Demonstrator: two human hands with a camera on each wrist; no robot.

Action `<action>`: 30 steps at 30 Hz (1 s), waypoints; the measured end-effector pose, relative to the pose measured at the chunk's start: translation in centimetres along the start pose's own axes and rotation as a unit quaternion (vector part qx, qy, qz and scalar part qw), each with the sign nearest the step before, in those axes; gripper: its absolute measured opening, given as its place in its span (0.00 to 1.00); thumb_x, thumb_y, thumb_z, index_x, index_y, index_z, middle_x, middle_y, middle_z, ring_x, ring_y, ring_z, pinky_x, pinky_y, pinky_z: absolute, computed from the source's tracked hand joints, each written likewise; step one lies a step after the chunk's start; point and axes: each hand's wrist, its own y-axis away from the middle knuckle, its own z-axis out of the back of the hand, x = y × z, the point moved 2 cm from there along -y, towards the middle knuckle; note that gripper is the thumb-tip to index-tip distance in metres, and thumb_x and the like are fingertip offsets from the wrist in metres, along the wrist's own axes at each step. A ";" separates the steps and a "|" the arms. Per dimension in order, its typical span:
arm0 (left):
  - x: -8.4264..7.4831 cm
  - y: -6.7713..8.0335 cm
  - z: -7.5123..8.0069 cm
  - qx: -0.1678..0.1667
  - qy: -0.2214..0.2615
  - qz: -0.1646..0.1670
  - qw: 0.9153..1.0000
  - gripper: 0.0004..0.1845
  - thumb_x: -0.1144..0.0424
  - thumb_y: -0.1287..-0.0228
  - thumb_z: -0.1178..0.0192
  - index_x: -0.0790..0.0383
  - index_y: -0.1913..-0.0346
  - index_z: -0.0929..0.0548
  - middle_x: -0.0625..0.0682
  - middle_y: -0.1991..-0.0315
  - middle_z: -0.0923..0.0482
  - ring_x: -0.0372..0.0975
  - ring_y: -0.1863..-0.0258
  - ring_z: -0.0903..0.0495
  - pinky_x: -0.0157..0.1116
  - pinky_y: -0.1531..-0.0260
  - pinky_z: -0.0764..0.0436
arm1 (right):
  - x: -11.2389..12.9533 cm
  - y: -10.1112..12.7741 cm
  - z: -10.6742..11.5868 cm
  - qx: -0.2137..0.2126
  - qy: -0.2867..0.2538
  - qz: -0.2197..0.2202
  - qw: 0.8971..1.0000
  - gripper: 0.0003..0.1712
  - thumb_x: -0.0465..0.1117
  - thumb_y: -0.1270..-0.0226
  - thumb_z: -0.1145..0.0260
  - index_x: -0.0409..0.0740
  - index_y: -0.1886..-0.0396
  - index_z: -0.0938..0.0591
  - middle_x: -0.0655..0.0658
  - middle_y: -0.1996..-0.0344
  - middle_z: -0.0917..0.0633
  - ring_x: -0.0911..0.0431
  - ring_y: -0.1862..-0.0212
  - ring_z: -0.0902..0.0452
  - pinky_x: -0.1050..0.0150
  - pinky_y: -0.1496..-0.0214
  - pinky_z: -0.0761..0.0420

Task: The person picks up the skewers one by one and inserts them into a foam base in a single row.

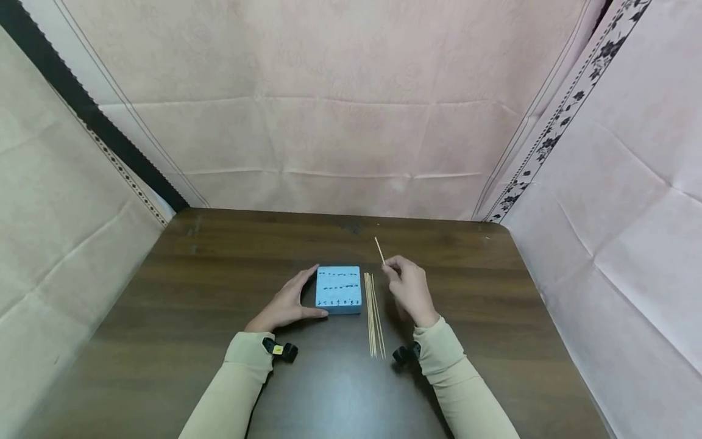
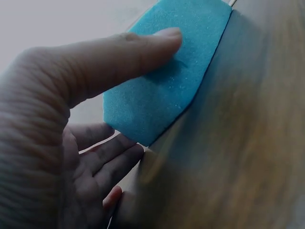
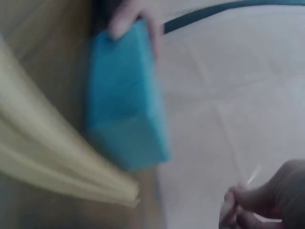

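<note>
A light blue foam block (image 1: pixel 339 289) with rows of small dark holes lies on the dark wooden table (image 1: pixel 219 286). My left hand (image 1: pixel 287 303) cups its left and near sides, thumb pressed flat on the foam block (image 2: pixel 164 76) in the left wrist view. A bundle of thin wooden sticks (image 1: pixel 375 314) lies just right of the block. My right hand (image 1: pixel 408 289) hovers right of the sticks and pinches a single stick (image 1: pixel 379 250) that points up and away. In the blurred right wrist view the foam block (image 3: pixel 125 95), the sticks (image 3: pixel 52 157) and my fingertips (image 3: pixel 248 200) show.
Pale pink cloth (image 1: pixel 340 103) hangs behind and on both sides of the table, a floral border (image 1: pixel 554 128) at the right. Bare wood (image 1: pixel 340 390) lies around the block. Small black wrist cameras (image 1: pixel 281 350) sit on both cuffs.
</note>
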 end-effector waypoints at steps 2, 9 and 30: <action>0.1 -0.1 0.0 0.003 0.001 0.003 1.000 0.63 0.35 0.58 0.21 0.42 0.20 0.46 0.53 0.22 0.45 0.53 0.24 0.45 0.64 0.34 0.40 | 1.5 -0.3 0.2 0.014 -0.049 0.003 0.999 0.02 0.36 0.29 0.32 0.43 0.61 0.15 0.49 0.67 0.14 0.56 0.65 0.20 0.60 0.65 0.20; 0.1 -0.4 0.2 0.009 0.009 0.008 1.000 0.62 0.37 0.60 0.20 0.43 0.21 0.44 0.52 0.23 0.42 0.50 0.25 0.42 0.61 0.33 0.39 | 5.8 -1.4 -0.4 0.040 -0.166 0.046 0.984 0.03 0.42 0.29 0.32 0.50 0.58 0.15 0.54 0.65 0.13 0.58 0.61 0.16 0.62 0.57 0.16; 0.2 -1.0 0.3 0.010 0.000 0.002 1.000 0.63 0.32 0.60 0.23 0.44 0.21 0.43 0.50 0.24 0.40 0.48 0.26 0.41 0.60 0.32 0.39 | 8.9 -0.5 -2.6 0.025 -0.196 0.149 0.969 0.05 0.38 0.31 0.30 0.45 0.58 0.12 0.53 0.62 0.11 0.60 0.58 0.15 0.60 0.54 0.15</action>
